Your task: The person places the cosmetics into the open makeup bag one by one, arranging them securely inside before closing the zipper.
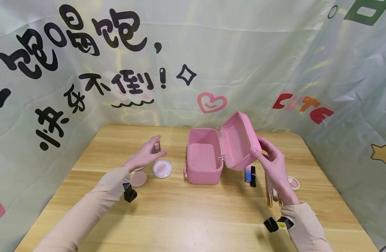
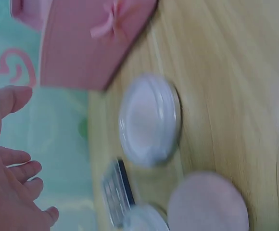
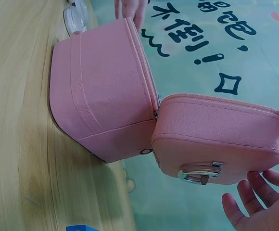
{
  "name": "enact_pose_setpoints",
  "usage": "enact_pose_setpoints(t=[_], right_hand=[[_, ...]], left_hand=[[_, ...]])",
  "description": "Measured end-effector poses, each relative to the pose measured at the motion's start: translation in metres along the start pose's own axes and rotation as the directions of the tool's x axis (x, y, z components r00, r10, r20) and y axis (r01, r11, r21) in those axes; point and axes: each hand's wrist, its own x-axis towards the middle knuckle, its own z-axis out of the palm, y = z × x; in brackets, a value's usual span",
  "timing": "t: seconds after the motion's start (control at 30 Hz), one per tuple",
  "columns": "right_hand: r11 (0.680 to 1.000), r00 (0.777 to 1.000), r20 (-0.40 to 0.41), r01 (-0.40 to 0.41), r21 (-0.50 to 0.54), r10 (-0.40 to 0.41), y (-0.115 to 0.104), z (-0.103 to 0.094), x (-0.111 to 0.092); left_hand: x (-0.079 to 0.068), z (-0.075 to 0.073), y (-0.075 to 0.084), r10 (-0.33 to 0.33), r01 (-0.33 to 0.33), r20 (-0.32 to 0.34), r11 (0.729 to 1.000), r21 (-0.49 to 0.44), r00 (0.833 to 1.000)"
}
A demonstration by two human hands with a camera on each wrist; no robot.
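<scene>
A pink makeup case (image 1: 203, 177) stands on the wooden table, its inside bare and its lid (image 1: 238, 143) swung out to the right. My right hand (image 1: 274, 168) grips the lid's outer edge; in the right wrist view the thumb is at one side and the fingers (image 3: 259, 190) below. My left hand (image 1: 145, 155) reaches over the left side with spread fingers, holding nothing. By its fingertips is a small palette (image 1: 156, 147), partly hidden in the head view. A round clear-lidded compact (image 1: 162, 169) lies between that hand and the case, and a flat pink disc (image 1: 138, 179) below the wrist.
Right of the case lie a blue tube (image 1: 247, 174) and a black tube (image 1: 253, 176). Several gold-ended sticks (image 1: 269, 200) and a white-rimmed round item (image 1: 294, 183) are under and beside my right wrist. A printed cloth (image 1: 243, 63) hangs around the table's back and sides.
</scene>
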Motion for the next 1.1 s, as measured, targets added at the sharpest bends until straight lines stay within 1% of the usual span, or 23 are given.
enact_pose_setpoints(t=[0.17,0.33,0.5,0.6,0.73,0.87,1.1], right_hand=[[1.0,1.0,0.002,0.001,-0.009,-0.001,0.001,0.0,0.0],[1.0,1.0,0.002,-0.002,-0.013,0.002,0.0,-0.001,-0.001],[1.0,1.0,0.003,-0.001,-0.019,0.001,0.0,-0.001,-0.001],[1.0,1.0,0.007,0.001,-0.022,0.0,0.0,-0.001,-0.001],[0.999,1.0,0.003,0.001,-0.035,-0.001,0.0,0.0,-0.001],[0.999,1.0,-0.002,0.0,-0.044,0.0,0.0,0.001,-0.001],[0.999,1.0,0.002,-0.014,-0.043,0.014,-0.001,0.0,-0.002]], left_hand=[[0.003,-0.007,-0.02,-0.038,0.042,-0.044,0.994,0.098,0.998],[0.008,-0.012,-0.034,-0.04,0.051,-0.068,0.983,0.175,0.997],[0.014,-0.017,-0.043,-0.061,0.074,-0.063,0.968,0.238,0.996],[0.018,-0.019,-0.049,-0.099,0.109,-0.052,0.958,0.265,0.994],[0.021,-0.021,-0.054,-0.151,0.156,-0.042,0.948,0.276,0.988],[0.024,-0.021,-0.058,-0.175,0.177,-0.034,0.945,0.274,0.984],[0.03,-0.018,-0.065,-0.17,0.172,-0.032,0.947,0.271,0.985]])
